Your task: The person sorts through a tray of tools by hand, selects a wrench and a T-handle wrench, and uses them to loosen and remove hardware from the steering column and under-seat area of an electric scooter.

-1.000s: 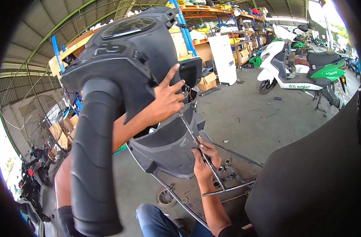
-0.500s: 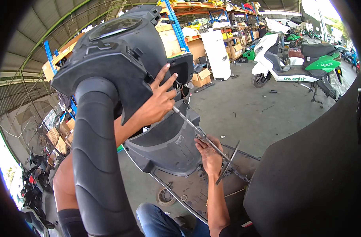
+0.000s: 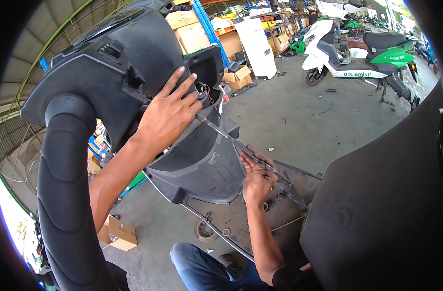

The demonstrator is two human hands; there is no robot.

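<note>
While the long metal tool (image 3: 225, 135) slants from the R hand (image 3: 259, 180) up to the L hand (image 3: 169, 112), it looks mid-job imo: the handlebar cover (image 3: 151, 53) is on, but the tip's hidden, so can't tell what's done vs left. L hand's back up, fingers splayed on the cover; thumb n/v, so no idea if it's pinching smth. R hand's wrapped round the shaft, forearm near upright, above the floorboard (image 3: 233, 222).

This seems to be a scooter workshop: under a metal roof (image 3: 48, 30) stand a dark scooter (image 3: 192, 175) and a white-green scooter (image 3: 358, 74), shelves (image 3: 281, 30) are loaded, and a wheel (image 3: 202, 232) lies on the floor (image 3: 275, 121).
</note>
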